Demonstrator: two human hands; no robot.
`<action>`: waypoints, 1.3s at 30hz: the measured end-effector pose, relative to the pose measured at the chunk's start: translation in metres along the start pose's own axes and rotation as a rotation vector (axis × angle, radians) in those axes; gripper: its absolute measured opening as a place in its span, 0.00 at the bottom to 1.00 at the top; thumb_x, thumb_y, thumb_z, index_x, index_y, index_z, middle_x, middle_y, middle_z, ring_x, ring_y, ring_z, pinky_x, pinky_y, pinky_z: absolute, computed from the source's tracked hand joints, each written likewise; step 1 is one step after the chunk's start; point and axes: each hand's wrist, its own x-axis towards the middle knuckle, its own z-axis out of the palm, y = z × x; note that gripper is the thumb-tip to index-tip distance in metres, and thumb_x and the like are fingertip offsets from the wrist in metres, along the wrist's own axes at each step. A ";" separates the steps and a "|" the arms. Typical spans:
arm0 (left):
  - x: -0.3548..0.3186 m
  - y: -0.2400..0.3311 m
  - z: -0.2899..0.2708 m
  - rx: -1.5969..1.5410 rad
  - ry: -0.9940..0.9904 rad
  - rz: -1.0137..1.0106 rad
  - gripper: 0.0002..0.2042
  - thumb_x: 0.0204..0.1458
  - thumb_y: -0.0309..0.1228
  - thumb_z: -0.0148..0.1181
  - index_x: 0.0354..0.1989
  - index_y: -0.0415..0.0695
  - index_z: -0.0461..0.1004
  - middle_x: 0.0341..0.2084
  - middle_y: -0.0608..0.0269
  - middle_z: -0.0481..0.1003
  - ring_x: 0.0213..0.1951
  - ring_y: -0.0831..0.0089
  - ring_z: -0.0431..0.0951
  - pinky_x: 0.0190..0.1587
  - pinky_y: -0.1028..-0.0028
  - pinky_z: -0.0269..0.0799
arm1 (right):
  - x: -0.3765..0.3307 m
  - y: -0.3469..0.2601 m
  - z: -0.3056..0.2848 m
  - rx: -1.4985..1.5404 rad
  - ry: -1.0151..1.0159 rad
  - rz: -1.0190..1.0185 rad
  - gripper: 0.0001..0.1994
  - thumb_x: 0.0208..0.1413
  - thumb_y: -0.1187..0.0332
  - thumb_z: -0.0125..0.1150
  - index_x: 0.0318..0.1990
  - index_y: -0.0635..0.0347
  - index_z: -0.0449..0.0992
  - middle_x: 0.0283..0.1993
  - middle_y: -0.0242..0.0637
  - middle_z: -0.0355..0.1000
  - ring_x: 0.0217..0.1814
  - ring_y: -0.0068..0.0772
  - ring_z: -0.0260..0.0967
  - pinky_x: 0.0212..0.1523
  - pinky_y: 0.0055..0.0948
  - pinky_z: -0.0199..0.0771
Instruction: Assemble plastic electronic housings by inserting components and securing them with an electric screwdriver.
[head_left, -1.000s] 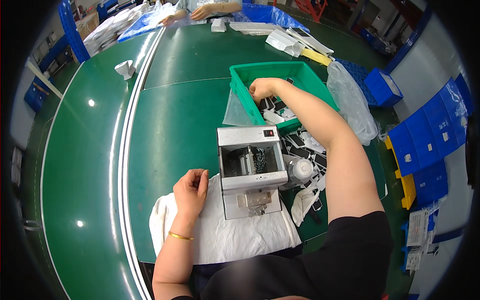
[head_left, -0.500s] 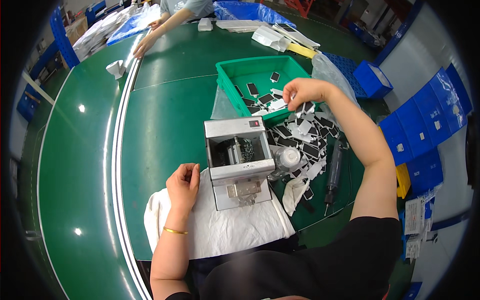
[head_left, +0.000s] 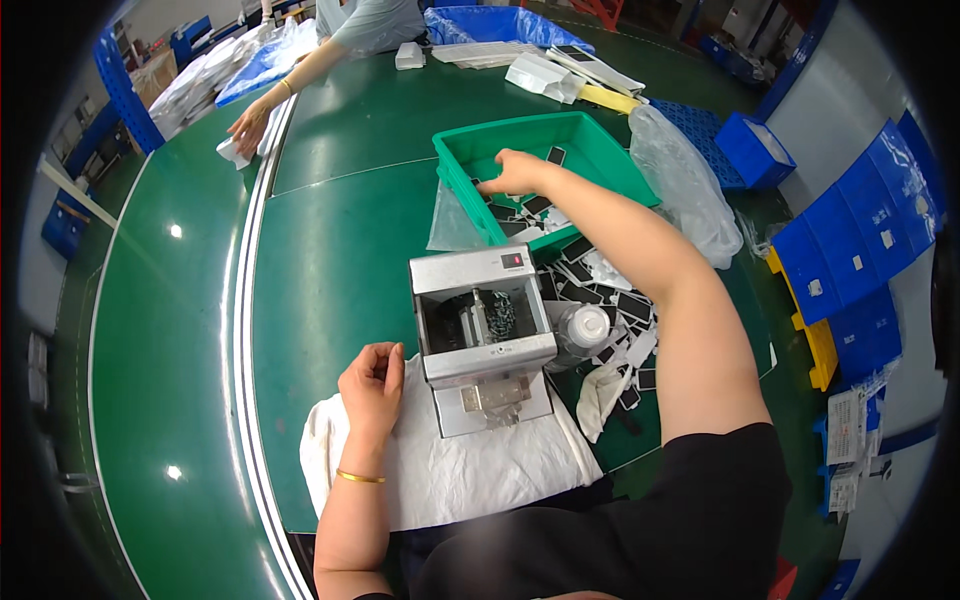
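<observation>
Two bare hands work at a green tabletop [head_left: 330, 260]. The right hand [head_left: 515, 172] reaches into the green tray [head_left: 600, 150], its grip curled over small dark flat pieces [head_left: 528, 208]; whether it pinches one I cannot tell. The left hand [head_left: 372, 385], loosely curled and holding nothing, rests on white cloth [head_left: 470, 470] just beside the grey metal machine [head_left: 482, 320].

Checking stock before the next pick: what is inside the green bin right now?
The green bin holds a few small dark flat pieces on its floor. The right hand reaches in; whatever lies beneath it is hidden.
</observation>
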 end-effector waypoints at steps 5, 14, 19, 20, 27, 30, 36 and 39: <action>-0.001 0.004 -0.006 0.015 -0.016 -0.027 0.05 0.57 0.25 0.63 0.31 0.36 0.76 0.19 0.68 0.75 0.22 0.86 0.69 0.28 0.83 0.68 | 0.021 -0.041 0.003 -0.045 -0.144 0.123 0.55 0.35 0.44 0.78 0.58 0.90 0.60 0.56 0.68 0.69 0.53 0.54 0.75 0.48 0.47 0.79; 0.003 0.008 -0.002 0.003 -0.060 -0.026 0.05 0.59 0.24 0.60 0.33 0.35 0.76 0.22 0.70 0.73 0.24 0.87 0.67 0.30 0.84 0.67 | -0.003 -0.024 0.006 0.286 -0.105 0.264 0.19 0.43 0.66 0.74 0.43 0.66 0.79 0.40 0.46 0.76 0.38 0.42 0.75 0.33 0.43 0.78; 0.001 0.006 -0.007 0.028 -0.050 -0.007 0.05 0.59 0.24 0.60 0.34 0.35 0.76 0.21 0.71 0.73 0.24 0.86 0.67 0.30 0.83 0.67 | -0.063 -0.003 -0.059 0.693 -0.215 0.102 0.17 0.47 0.73 0.70 0.46 0.60 0.76 0.36 0.31 0.73 0.33 0.23 0.72 0.27 0.27 0.70; 0.001 0.006 -0.007 0.021 -0.054 -0.001 0.05 0.59 0.24 0.60 0.34 0.35 0.76 0.21 0.71 0.73 0.24 0.86 0.67 0.30 0.83 0.67 | -0.084 -0.006 -0.074 0.740 -0.224 0.095 0.17 0.47 0.74 0.69 0.47 0.60 0.76 0.36 0.31 0.74 0.32 0.23 0.72 0.28 0.27 0.71; 0.000 0.007 -0.006 0.030 -0.058 0.018 0.04 0.59 0.24 0.60 0.34 0.35 0.76 0.20 0.71 0.72 0.23 0.86 0.67 0.28 0.83 0.66 | -0.162 0.012 -0.104 0.444 -0.391 0.151 0.25 0.44 0.69 0.76 0.51 0.62 0.77 0.41 0.35 0.78 0.39 0.25 0.74 0.39 0.26 0.76; 0.000 0.005 -0.004 0.023 -0.062 0.001 0.04 0.59 0.24 0.60 0.34 0.35 0.76 0.20 0.72 0.72 0.22 0.87 0.66 0.27 0.83 0.65 | -0.164 0.024 -0.087 0.169 -0.198 -0.106 0.24 0.44 0.65 0.76 0.51 0.58 0.78 0.42 0.36 0.78 0.43 0.29 0.73 0.43 0.29 0.74; 0.001 0.003 0.000 0.018 -0.021 0.024 0.08 0.59 0.28 0.63 0.30 0.37 0.76 0.17 0.71 0.72 0.20 0.86 0.66 0.25 0.83 0.65 | -0.150 0.031 -0.045 -0.147 0.068 -0.185 0.18 0.42 0.58 0.75 0.40 0.56 0.83 0.39 0.41 0.77 0.46 0.44 0.74 0.47 0.39 0.73; 0.000 0.005 -0.002 0.029 -0.044 0.007 0.05 0.58 0.25 0.61 0.32 0.36 0.76 0.20 0.71 0.73 0.23 0.86 0.67 0.28 0.83 0.66 | -0.136 0.028 -0.049 -0.137 0.080 -0.150 0.18 0.41 0.56 0.75 0.38 0.57 0.84 0.38 0.43 0.79 0.43 0.46 0.76 0.46 0.40 0.75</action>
